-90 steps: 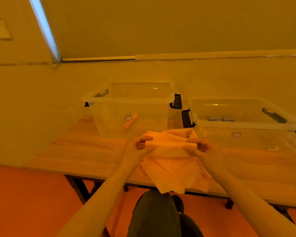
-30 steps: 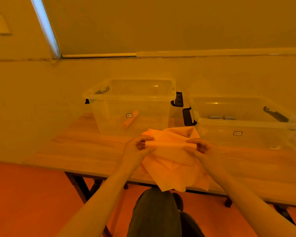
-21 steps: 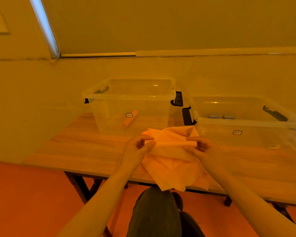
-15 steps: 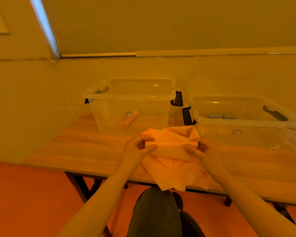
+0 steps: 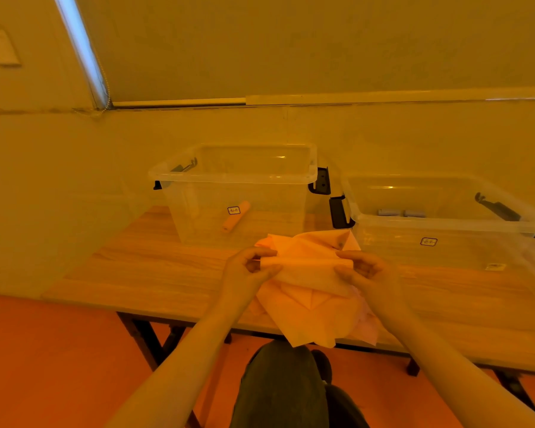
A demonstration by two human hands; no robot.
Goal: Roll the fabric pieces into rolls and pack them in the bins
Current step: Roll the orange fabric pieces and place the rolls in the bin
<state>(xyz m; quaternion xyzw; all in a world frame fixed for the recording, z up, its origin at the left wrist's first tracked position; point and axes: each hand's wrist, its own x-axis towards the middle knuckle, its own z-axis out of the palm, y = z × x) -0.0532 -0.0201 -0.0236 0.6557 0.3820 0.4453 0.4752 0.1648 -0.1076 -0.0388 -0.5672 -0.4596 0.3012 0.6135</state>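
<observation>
wooden table (image 5: 155, 273) — pale wall (image 5: 59, 180), orange floor (image 5: 53, 359)

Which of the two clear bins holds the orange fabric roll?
The left bin, farther back; an orange roll lies inside. The right bin holds grey rolls.

Orange fabric sheet (image 5: 309, 301) drapes off the table edge, top edge rolled, before 2 clear bins (image 5: 238, 180).

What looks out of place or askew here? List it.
Little stands out. The fabric droops over the table edge, unrolled, while both hands pinch its top fold. The roll lies slanted in the left bin.
</observation>
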